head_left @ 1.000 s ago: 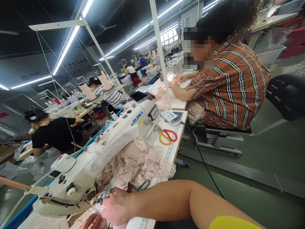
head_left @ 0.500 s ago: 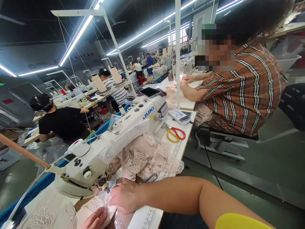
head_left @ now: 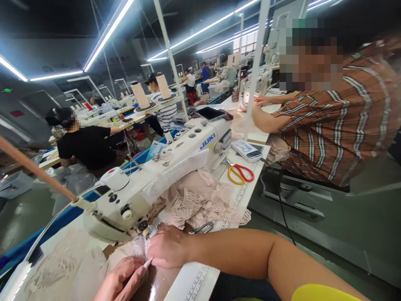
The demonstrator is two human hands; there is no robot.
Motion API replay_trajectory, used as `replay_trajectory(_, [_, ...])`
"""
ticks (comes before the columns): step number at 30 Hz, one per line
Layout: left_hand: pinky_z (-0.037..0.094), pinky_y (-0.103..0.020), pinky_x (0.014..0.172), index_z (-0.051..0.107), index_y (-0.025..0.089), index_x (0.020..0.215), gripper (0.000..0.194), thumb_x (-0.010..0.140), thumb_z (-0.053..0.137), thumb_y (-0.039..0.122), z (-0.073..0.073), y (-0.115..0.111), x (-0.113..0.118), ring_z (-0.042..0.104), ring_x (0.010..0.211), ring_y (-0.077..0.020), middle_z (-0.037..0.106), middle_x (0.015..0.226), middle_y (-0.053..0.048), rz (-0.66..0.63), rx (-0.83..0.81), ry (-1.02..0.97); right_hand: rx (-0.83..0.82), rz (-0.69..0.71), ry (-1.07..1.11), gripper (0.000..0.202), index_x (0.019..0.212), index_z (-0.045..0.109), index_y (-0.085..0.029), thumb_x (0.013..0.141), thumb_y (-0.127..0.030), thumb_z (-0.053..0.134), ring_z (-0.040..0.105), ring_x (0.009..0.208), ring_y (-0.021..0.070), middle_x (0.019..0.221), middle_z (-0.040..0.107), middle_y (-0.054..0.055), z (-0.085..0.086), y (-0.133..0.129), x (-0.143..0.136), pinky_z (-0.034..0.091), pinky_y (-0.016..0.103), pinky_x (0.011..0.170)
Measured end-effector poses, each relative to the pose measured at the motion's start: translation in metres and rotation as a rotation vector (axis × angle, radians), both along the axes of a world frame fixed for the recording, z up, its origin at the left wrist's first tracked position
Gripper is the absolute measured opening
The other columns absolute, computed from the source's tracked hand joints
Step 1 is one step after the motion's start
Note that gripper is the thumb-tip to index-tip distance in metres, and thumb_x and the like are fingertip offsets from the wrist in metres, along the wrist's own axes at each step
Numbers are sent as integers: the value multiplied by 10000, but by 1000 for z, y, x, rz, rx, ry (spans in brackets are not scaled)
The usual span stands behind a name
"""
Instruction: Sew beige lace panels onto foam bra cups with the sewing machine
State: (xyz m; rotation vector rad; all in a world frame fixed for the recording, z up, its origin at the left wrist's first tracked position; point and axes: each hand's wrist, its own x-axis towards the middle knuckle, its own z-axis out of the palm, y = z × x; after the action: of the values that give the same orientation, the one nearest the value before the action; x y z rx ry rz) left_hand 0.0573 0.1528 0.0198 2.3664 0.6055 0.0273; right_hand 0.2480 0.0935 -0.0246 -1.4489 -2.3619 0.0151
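The left hand (head_left: 123, 276) seems to pinch the edge of a pale pink lace fabric (head_left: 133, 249), which lies just before the needle end of the white JUKI sewing machine (head_left: 188, 146). A slip there could skew the lace or prick fingers. The right hand's (head_left: 169, 246) fingers are bent, tips hidden; I cannot tell their grip. Rightward, a crumpled beige lace heap (head_left: 194, 205) crowds the white desk (head_left: 188, 281) before red-and-yellow-handled metal scissors (head_left: 234, 168).
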Motion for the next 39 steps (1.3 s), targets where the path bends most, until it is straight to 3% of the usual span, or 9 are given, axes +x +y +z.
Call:
replay_trajectory(6, [437, -220, 608, 537, 163, 698, 419, 957, 330, 419, 7, -5, -5, 470, 591, -121, 517, 628, -6, 80, -65, 15, 37, 75, 91, 268, 665, 657, -202, 869, -323, 531, 541, 713, 150, 715, 616, 16, -3, -10, 2, 382, 267, 642])
replay_trajectory(12, [453, -274, 761, 617, 162, 914, 251, 928, 414, 308, -3, 5, -15, 561, 827, -171, 601, 898, -75, 73, 129, -69, -59, 137, 150, 239, 670, 617, -185, 882, -244, 522, 508, 676, 137, 709, 581, 12, -3, -12, 6, 364, 267, 651])
replay_trajectory(15, [463, -302, 789, 640, 169, 943, 255, 898, 482, 363, -7, 1, -17, 574, 875, -198, 601, 938, -91, 45, 202, -77, -99, 147, 153, 203, 720, 630, -189, 885, -233, 520, 522, 667, 132, 709, 597, 3, 0, -13, 7, 365, 263, 647])
replay_trajectory(18, [468, -340, 807, 651, 173, 952, 323, 805, 605, 457, -7, -4, -18, 572, 921, -239, 600, 976, -98, -13, 259, -44, -134, 69, 190, 195, 782, 644, -185, 898, -223, 492, 564, 688, 132, 733, 632, 9, 2, -12, 9, 380, 254, 642])
replay_trajectory(22, [464, -330, 806, 644, 152, 889, 220, 903, 469, 285, -9, -7, -16, 574, 929, -226, 616, 976, -107, 7, 263, -13, -187, -64, 200, 198, 919, 652, -175, 903, -197, 456, 610, 734, 151, 810, 674, 41, 2, -10, 10, 423, 262, 660])
replay_trajectory(24, [459, -311, 803, 630, 141, 878, 258, 932, 391, 224, -9, -5, -15, 575, 898, -203, 629, 925, -99, 33, 198, -34, -187, -48, 189, 225, 1014, 642, -181, 887, -162, 457, 622, 804, 162, 920, 682, 58, 2, -9, 8, 447, 271, 694])
replay_trajectory(28, [446, -278, 736, 577, 153, 780, 287, 944, 381, 281, -7, 2, -16, 542, 752, -155, 598, 769, -43, 92, 1, -73, -162, -22, 153, 321, 1139, 591, -202, 845, -118, 491, 623, 896, 171, 1080, 653, 49, 1, -7, 4, 469, 280, 712])
replay_trajectory(32, [392, -224, 578, 494, 162, 693, 328, 943, 381, 343, -7, 6, -18, 433, 573, -101, 482, 605, 18, 191, -238, -107, -98, -91, 90, 302, 1160, 567, -193, 860, -223, 558, 616, 737, 159, 968, 659, 43, 1, -7, -1, 441, 272, 607])
replay_trajectory(39, [251, -186, 433, 416, 175, 684, 365, 921, 429, 452, -17, 5, -18, 279, 441, -55, 355, 509, 71, 336, -662, -250, 119, -36, -29, 239, 991, 619, -182, 884, -387, 556, 567, 670, 147, 916, 644, 45, -1, -8, -10, 363, 272, 555])
